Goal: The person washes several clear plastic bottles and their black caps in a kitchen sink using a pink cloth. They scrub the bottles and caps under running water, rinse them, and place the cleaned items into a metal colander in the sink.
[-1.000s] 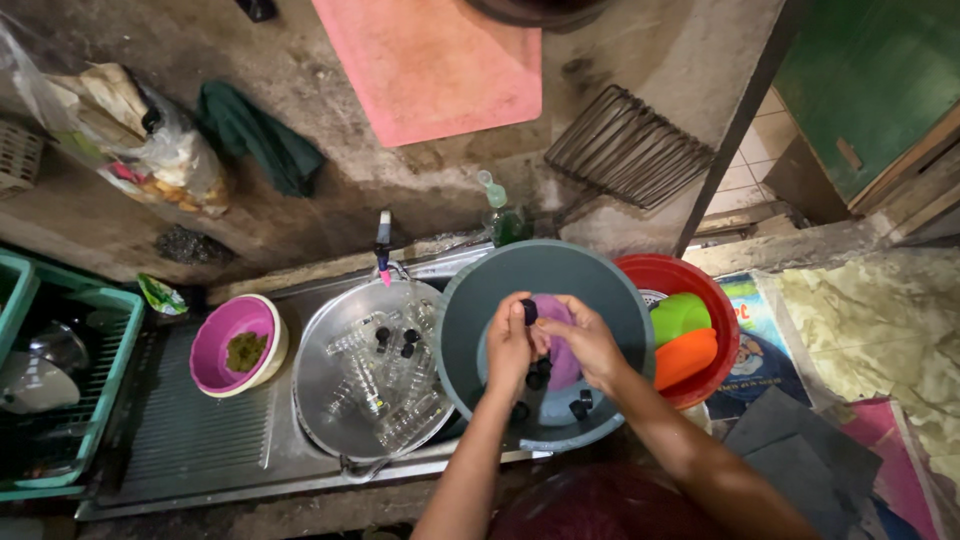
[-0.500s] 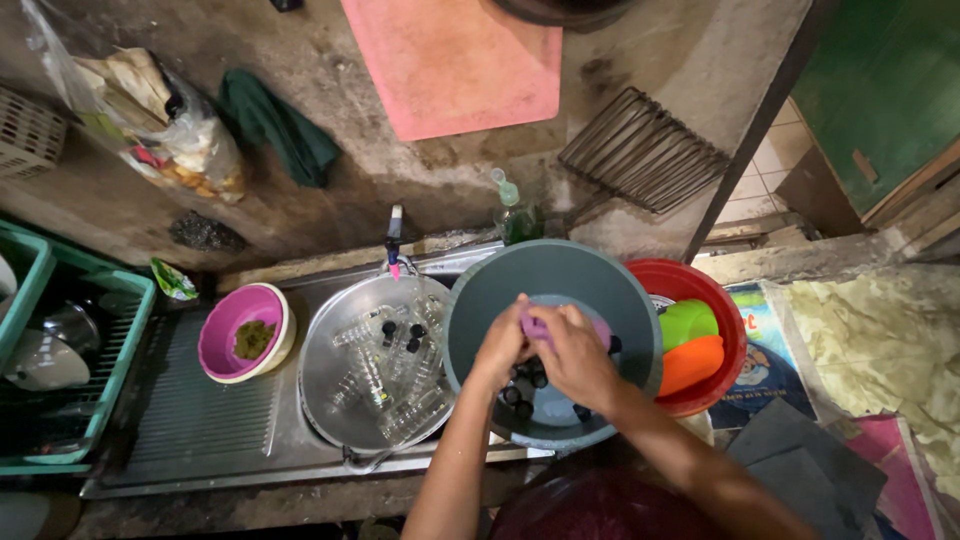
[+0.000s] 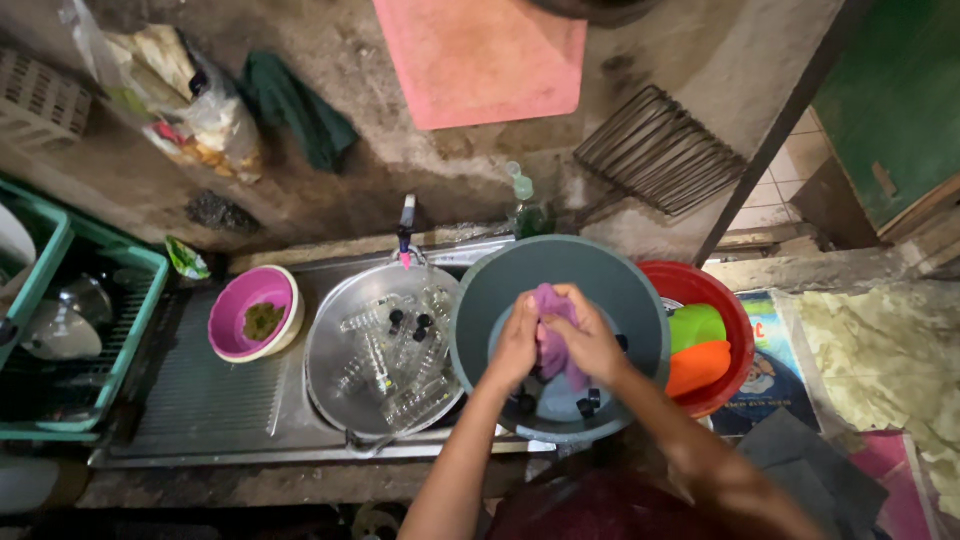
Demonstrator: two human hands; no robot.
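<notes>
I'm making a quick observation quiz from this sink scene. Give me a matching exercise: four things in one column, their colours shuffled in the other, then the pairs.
Things:
1. cloth in both hands
2. big basin
3. small bowl on the drainboard
4. crate at far left

Colours:
A. green
B. purple
C. grey
D. pink

Pairs: 1-B, 2-C, 3-D, 4-A

Purple cloth (image 3: pixel 553 345) mostly hidden between both hands.
</notes>
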